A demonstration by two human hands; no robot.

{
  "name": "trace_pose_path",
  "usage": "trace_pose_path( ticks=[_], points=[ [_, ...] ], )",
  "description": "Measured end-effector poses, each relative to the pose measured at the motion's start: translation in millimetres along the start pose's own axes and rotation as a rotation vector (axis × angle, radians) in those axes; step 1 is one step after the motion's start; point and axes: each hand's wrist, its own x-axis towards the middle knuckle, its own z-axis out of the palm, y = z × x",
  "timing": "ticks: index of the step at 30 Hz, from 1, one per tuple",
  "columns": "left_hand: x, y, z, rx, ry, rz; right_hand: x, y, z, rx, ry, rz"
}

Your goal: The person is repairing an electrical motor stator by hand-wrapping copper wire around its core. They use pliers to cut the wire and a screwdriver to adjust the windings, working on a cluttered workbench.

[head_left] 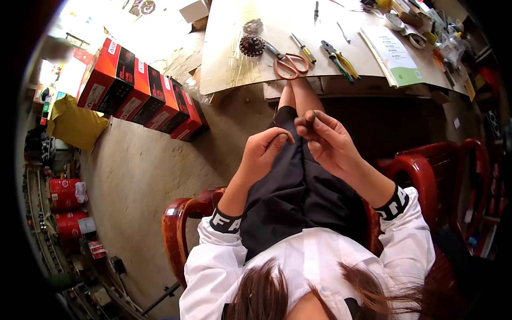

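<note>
My left hand is closed in a pinch over my lap, holding a fine thread or wire that is barely visible. Just to its right and slightly higher, my right hand pinches at the same strand, its fingertips bunched; any small piece inside them is too small to make out. Beyond both hands, on the pale table, lie red-handled scissors, a dark toothed round part, a coil of thin wire, a yellow screwdriver and green-and-yellow pliers.
A paper booklet and small clutter occupy the table's right side. Red-and-black boxes are stacked at left, beside a yellow sack. Red drums stand farther down left. I sit in a red-brown chair, another chair at right.
</note>
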Motion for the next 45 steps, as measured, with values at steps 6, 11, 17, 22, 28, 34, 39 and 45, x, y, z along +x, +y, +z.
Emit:
trace_pose_path(
  ticks=[6, 11, 17, 22, 28, 34, 39, 45],
  points=[
    [1, 16, 24, 0.324, 0.029, 0.034, 4, -4, 10, -0.529, 0.308, -0.144],
    [1, 20, 20, 0.507, 0.010, 0.134, 4, -1, 4, -1.613, 0.026, -0.560],
    [2, 34, 4, 0.570, 0.006, 0.132, 5, -2, -3, -2.053, -0.137, -0.616],
    [13, 25, -12, 0.505, -0.004, 0.162, 4, -8, -1, -1.722, -0.146, -0.200],
    [24, 9, -13, 0.205, 0.025, 0.124, 4, -18, -5, -0.769, -0.073, 0.302],
    [41, -15, 15, 0.154, 0.121, 0.173, 6, -12, -24, -0.031, 0.028, 0.070],
    [44, -32, 29, 0.295, 0.049, 0.133, 12, -12, -26, 0.006, 0.256, -0.094],
    [42, -28, 43, 0.504, -0.022, 0.184, 17, -8, -29, -0.572, 0.449, -0.261]
  ],
)
